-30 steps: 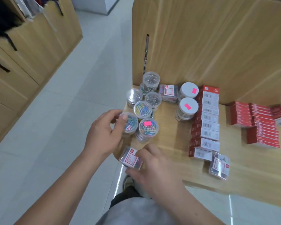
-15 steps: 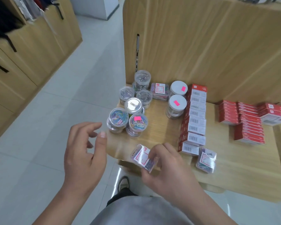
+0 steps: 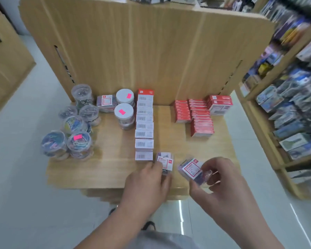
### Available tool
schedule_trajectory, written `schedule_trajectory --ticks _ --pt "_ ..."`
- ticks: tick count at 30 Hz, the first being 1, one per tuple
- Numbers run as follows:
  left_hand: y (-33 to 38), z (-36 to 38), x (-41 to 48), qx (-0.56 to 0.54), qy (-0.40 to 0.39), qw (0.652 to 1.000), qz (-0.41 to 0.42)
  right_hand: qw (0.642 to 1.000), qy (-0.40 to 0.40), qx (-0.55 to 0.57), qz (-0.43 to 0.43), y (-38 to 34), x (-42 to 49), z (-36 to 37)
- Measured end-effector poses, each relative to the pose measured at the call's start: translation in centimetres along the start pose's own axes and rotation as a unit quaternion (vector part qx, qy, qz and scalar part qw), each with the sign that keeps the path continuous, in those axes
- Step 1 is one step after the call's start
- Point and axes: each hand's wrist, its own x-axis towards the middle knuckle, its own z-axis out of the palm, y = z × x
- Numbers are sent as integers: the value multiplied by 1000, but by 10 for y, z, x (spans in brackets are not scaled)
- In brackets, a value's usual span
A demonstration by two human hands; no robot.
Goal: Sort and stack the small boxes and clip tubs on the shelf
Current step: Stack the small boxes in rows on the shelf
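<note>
Our left hand (image 3: 147, 184) has left the round clear clip tubs (image 3: 78, 144) and grips the small clear red-labelled box (image 3: 166, 161) beside the white barcode-box row (image 3: 144, 123), near end. Our right hand (image 3: 223, 182) pinches a second clear box (image 3: 191, 170). We square edges before stacking.

Nothing legible, all blurred: barcode labels on row of boxes (image 3: 144, 126), pink stickers on white tub lids (image 3: 127, 107), red-framed white labels on near clear box (image 3: 166, 163) and tilted clear box (image 3: 191, 168)
</note>
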Motion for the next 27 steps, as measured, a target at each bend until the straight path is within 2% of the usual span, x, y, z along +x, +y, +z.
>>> schedule_trajectory --ticks 3,6,12,15,19,21,27 --pt "9 9 11 48 -23 997 -62 1000 4 4 11 17 0 -3" --pt "15 17 15 45 -16 996 -72 1000 -4 14 15 28 1 -2" --pt "3 4 -30 -146 32 987 -51 998 -59 11 6 51 10 4" --pt "-5 -14 -44 -212 41 976 15 992 -120 28 -5 61 18 17" --pt "-14 -11 -31 -143 -41 981 125 979 -183 61 -59 66 28 42" --pt "-18 -1 -27 -137 -59 979 137 976 -192 76 -77 70 30 47" --pt "-19 17 -18 -197 -25 973 118 961 -213 104 -143 79 35 45"
